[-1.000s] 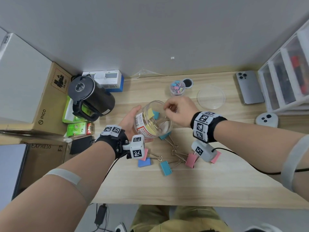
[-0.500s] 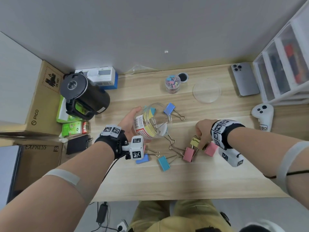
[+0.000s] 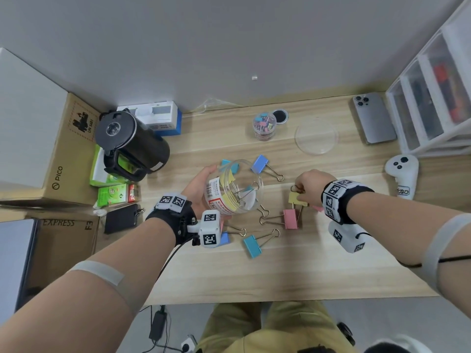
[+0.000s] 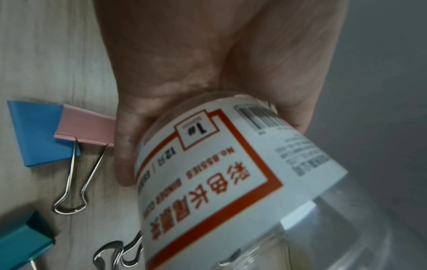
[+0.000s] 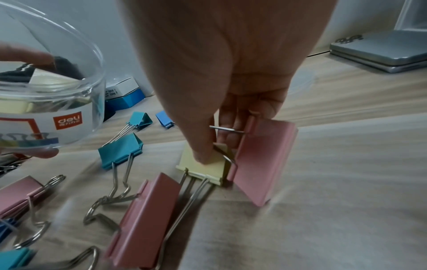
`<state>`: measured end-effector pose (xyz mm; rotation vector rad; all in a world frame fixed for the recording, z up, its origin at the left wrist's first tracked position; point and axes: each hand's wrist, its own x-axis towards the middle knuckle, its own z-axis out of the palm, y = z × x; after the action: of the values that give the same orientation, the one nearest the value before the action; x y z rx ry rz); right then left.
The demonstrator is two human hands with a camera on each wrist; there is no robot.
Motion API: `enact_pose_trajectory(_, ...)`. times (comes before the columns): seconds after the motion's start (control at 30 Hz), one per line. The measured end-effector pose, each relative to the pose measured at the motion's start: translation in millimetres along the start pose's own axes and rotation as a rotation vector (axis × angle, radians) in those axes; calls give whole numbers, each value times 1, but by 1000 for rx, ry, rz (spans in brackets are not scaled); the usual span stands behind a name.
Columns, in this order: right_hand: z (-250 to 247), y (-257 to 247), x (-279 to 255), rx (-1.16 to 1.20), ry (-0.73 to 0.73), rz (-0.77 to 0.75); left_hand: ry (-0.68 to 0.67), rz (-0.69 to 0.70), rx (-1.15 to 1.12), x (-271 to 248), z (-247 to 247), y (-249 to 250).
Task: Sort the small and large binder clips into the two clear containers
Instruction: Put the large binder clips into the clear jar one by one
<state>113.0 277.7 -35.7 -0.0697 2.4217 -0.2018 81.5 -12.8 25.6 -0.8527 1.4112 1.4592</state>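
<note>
My left hand (image 3: 199,185) grips the large clear jar (image 3: 233,192) by its labelled wall (image 4: 231,173) and holds it tilted, with its mouth toward the right. Yellow and blue large clips lie inside. My right hand (image 3: 300,194) is low over the table to the right of the jar. Its thumb and fingers pinch a yellow large clip (image 3: 295,198) (image 5: 204,169). A pink clip (image 5: 263,160) stands tilted against those fingers. Loose large clips lie nearby: pink (image 3: 290,219), teal (image 3: 252,247) and blue (image 3: 260,164). The small jar (image 3: 264,124) of small clips stands at the back.
A black kettle (image 3: 130,146) and boxes crowd the left side. A clear lid (image 3: 316,136), a phone (image 3: 373,118), a white controller (image 3: 402,171) and plastic drawers (image 3: 433,98) are to the right. Bare wood stretches along the table's front edge.
My right hand left the jar's mouth, moved right and down to the loose clips, and took hold of the yellow one. The left hand kept the jar tilted in place.
</note>
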Motion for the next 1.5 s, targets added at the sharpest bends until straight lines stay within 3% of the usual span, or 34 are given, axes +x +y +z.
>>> enact_pose_trajectory(0.3, -27, -8, 0, 181, 98, -14, -19, 21, 8, -5, -4, -2)
enact_pose_trajectory(0.57, -90, -52, 5, 961, 223, -246, 13, 33, -67, -5, -3, -1)
enact_pose_trajectory(0.67, -96, -79, -4, 1110, 157, -322, -16, 20, -98, -5, -3, -1)
enact_pose_trajectory(0.8, -88, -111, -14, 1246, -38, -393, -93, 36, -156, -3, -4, -3)
enact_pose_trajectory(0.9, -87, -128, -17, 1386, -175, -311, -126, 67, -227, 0, -3, -3)
enact_pose_trajectory(0.97, -85, -136, -17, 1291, -158, -268, -117, 79, -272, 0, -1, -2)
enact_pose_trajectory(1.1, -78, -135, -16, 359, 219, -361, -138, 43, -229, -3, 1, 2)
enact_pose_trajectory(1.17, -77, -132, -16, 177, 319, -361, -139, 39, -223, -2, 1, 3)
enact_pose_trajectory(1.27, -78, -127, -17, 175, 379, -362, -134, 50, -223, -3, 3, 2)
enact_pose_trajectory(1.4, -81, -118, -21, 456, 492, -416, -139, 60, -234, -2, 3, 0)
enact_pose_trajectory(1.5, -87, -106, -17, 574, 436, -327, -129, 48, -235, 1, -1, -5)
